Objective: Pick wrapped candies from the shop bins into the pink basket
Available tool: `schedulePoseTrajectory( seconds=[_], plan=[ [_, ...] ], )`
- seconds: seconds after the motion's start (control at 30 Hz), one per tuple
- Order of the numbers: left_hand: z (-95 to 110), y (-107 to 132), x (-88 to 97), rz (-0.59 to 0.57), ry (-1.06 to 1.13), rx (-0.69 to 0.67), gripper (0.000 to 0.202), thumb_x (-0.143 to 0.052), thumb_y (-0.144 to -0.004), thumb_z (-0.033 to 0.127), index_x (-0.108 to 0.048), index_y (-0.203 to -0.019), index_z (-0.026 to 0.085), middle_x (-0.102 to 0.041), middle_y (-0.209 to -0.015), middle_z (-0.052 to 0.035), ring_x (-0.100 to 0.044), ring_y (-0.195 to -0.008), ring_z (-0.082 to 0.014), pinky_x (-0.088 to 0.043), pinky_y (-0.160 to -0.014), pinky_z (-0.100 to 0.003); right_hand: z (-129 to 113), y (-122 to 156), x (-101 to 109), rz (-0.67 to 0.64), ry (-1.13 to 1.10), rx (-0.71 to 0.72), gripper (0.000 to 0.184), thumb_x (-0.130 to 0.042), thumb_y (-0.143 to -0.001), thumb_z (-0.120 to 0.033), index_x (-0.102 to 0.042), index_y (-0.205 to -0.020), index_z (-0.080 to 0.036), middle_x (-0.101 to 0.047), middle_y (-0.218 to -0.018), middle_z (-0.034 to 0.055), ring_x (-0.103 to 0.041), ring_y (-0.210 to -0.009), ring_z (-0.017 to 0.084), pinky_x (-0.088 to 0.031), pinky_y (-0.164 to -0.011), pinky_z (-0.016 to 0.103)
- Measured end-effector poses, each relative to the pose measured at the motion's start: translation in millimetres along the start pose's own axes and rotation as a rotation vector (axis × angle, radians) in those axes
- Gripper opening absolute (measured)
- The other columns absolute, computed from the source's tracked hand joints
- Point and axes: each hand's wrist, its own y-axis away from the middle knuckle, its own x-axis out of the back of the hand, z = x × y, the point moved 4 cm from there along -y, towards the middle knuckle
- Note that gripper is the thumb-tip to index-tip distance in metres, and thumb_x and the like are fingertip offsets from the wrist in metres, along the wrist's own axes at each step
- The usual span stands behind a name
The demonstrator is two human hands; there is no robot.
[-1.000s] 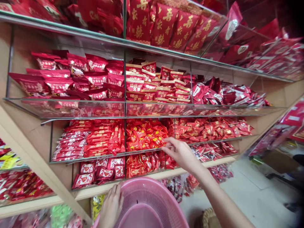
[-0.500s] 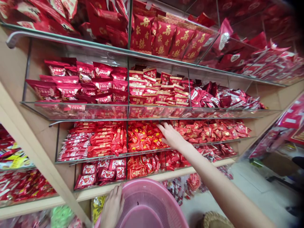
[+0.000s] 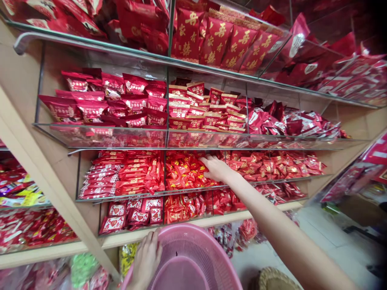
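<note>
Curving over the small red packets in the middle compartment, the fingers of the right hand are bent; whether they pinch one I cannot tell. The packets spread from that hand toward nine o'clock: glossy, loosely heaped and printed in yellow. Below, toward seven o'clock, the left hand grips the pink basket with its fingers over the rim at the basket's ten o'clock. The right fingertips are partly lost among the packets, the left thumb cannot be made out, and the bottom edge cuts off the basket's near side. Its plastic wall is round and finely slotted. A clear glass ledge runs above the right hand, smooth and reflective; at twelve o'clock, taller packets bear gold characters. At five o'clock, a coarse woven object is cropped too.
</note>
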Motion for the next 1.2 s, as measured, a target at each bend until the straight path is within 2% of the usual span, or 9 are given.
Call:
schedulePoseTrajectory(
  seconds=[0.17,0.37,0.47,0.63,0.77,0.9,1.2],
  plan=[
    [10,-1,11.9,0.019,0.017,0.0,0.038,-0.038,-0.084,0.025,-0.054,-0.118,0.017,-0.064,-0.107,-0.0098,-0.06,-0.098,-0.0223,-0.047,-0.085,-0.038,5,-2,-1,-0.048,-0.048,0.033,0.063,-0.064,-0.073,-0.018,-0.041,-0.132,-0.02,-0.049,-0.124,0.0148,-0.052,-0.108,0.024,-0.04,-0.085,0.031],
    [42,-9,38.1,0.114,0.046,-0.072,0.038,-0.038,-0.087,0.03,-0.052,-0.12,0.018,-0.061,-0.112,-0.0098,-0.058,-0.1,-0.0224,-0.047,-0.085,-0.038,10,-3,-4,0.015,-0.086,0.101,0.06,-0.063,-0.074,-0.019,-0.042,-0.13,-0.017,-0.05,-0.125,0.0145,-0.051,-0.109,0.023,-0.038,-0.088,0.03],
    [51,-10,36.8,0.11,0.012,-0.094,0.038,-0.038,-0.087,0.031,-0.052,-0.12,0.019,-0.061,-0.114,-0.0095,-0.058,-0.101,-0.0234,-0.046,-0.086,-0.039,10,-2,-4,0.022,-0.104,0.08,0.058,-0.063,-0.073,-0.019,-0.044,-0.128,-0.016,-0.051,-0.122,0.0143,-0.052,-0.106,0.022,-0.038,-0.088,0.03],
    [37,-3,24.6,0.058,-0.054,-0.042,0.039,-0.04,-0.085,0.026,-0.051,-0.121,0.015,-0.06,-0.113,-0.0115,-0.056,-0.103,-0.0239,-0.045,-0.087,-0.038,8,1,4,0.017,-0.061,0.036,0.066,-0.066,-0.072,-0.021,-0.039,-0.131,-0.017,-0.048,-0.119,0.0146,-0.053,-0.104,0.024,-0.039,-0.087,0.032],
    [26,0,25.7,0.03,-0.089,-0.014,0.039,-0.039,-0.085,0.022,-0.05,-0.121,0.013,-0.06,-0.11,-0.0121,-0.056,-0.1,-0.0235,-0.045,-0.084,-0.037,8,0,8,-0.017,-0.026,0.015,0.073,-0.068,-0.071,-0.028,-0.035,-0.135,-0.019,-0.045,-0.122,0.0165,-0.051,-0.108,0.028,-0.04,-0.087,0.035],
    [21,1,27.8,0.012,-0.11,-0.002,0.039,-0.039,-0.085,0.021,-0.049,-0.122,0.014,-0.06,-0.108,-0.0113,-0.057,-0.098,-0.0225,-0.045,-0.083,-0.035,7,0,8,-0.023,-0.017,0.039,0.059,-0.066,-0.073,-0.028,-0.044,-0.126,-0.015,-0.045,-0.122,0.0195,-0.053,-0.104,0.028,-0.041,-0.085,0.034],
    [17,3,26.6,-0.01,-0.138,0.014,0.037,-0.038,-0.085,0.02,-0.05,-0.119,0.014,-0.059,-0.106,-0.0104,-0.056,-0.096,-0.0222,-0.044,-0.083,-0.035,6,3,2,0.033,-0.099,0.149,0.038,-0.062,-0.073,-0.015,-0.048,-0.109,-0.014,-0.05,-0.111,0.0113,-0.057,-0.093,0.018,-0.041,-0.081,0.027]
  ],
)
